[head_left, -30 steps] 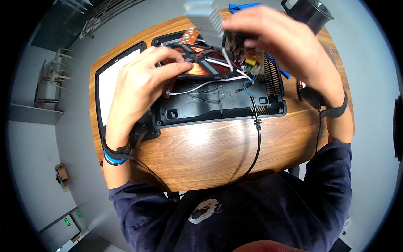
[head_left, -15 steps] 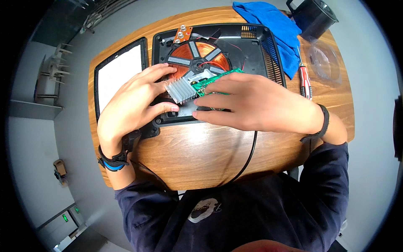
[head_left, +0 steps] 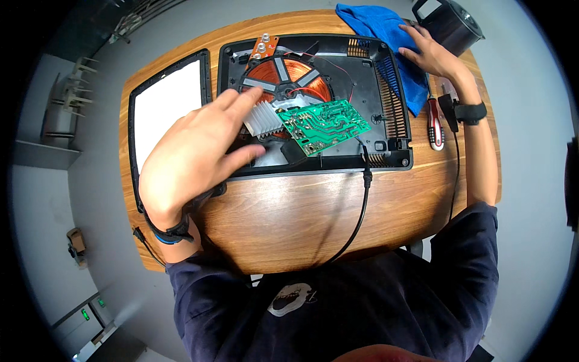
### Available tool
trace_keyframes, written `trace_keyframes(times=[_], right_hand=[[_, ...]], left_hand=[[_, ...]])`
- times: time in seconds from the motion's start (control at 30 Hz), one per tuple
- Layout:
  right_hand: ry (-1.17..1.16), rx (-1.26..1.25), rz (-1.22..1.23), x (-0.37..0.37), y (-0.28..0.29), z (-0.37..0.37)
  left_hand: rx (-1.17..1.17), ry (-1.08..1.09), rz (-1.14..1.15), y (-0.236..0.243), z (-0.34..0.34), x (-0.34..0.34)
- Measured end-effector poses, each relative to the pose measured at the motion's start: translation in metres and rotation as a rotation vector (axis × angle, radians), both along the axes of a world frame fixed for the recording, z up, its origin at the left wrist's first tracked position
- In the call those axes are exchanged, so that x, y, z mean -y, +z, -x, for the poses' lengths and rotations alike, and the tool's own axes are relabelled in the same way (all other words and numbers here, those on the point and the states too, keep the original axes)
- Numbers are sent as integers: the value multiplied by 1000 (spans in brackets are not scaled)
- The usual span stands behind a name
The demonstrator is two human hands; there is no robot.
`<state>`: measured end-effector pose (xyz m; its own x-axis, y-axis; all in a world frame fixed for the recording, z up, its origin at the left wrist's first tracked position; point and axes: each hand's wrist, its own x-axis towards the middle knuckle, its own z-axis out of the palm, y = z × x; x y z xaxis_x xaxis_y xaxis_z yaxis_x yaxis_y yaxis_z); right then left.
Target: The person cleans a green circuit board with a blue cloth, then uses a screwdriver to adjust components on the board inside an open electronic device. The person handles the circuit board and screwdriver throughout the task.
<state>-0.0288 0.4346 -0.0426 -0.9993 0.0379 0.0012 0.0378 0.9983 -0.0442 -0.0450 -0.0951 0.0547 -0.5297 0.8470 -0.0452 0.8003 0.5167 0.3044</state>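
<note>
Fingers of the left hand (head_left: 196, 154) are spread open above the left edge of an opened induction cooker base (head_left: 386, 130), with nothing gripped. Just beyond its fingertips, at about two o'clock, a green circuit board (head_left: 322, 123) with a silver heat sink (head_left: 260, 117) is seen lying tilted over the copper coil (head_left: 283, 75). Farther off, at one o'clock, the right hand (head_left: 431, 54) is laid flat and open on a blue cloth (head_left: 377, 24). A red-handled screwdriver (head_left: 435, 123) lies near the right wrist.
</note>
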Motion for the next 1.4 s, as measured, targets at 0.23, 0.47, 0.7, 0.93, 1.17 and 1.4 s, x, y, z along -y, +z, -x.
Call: trace_keyframes(times=[0.23, 0.47, 0.7, 0.93, 1.17, 1.4], right_hand=[[-27, 35, 24, -14, -12, 25], [81, -85, -105, -12, 13, 15], [125, -611, -1, 86, 92, -45], [551, -286, 463, 230, 77, -73], [658, 40, 436, 214, 70, -68], [466, 242, 291, 168, 78, -77]], left_hand=[[-36, -47, 17, -9, 7, -4], [-162, -62, -135, -13, 17, 2], [-233, -48, -146, -30, 32, -3], [-229, -1, -142, -42, 33, -9], [-216, 3, -126, -44, 36, -10], [-197, 9, -106, -40, 33, -10]])
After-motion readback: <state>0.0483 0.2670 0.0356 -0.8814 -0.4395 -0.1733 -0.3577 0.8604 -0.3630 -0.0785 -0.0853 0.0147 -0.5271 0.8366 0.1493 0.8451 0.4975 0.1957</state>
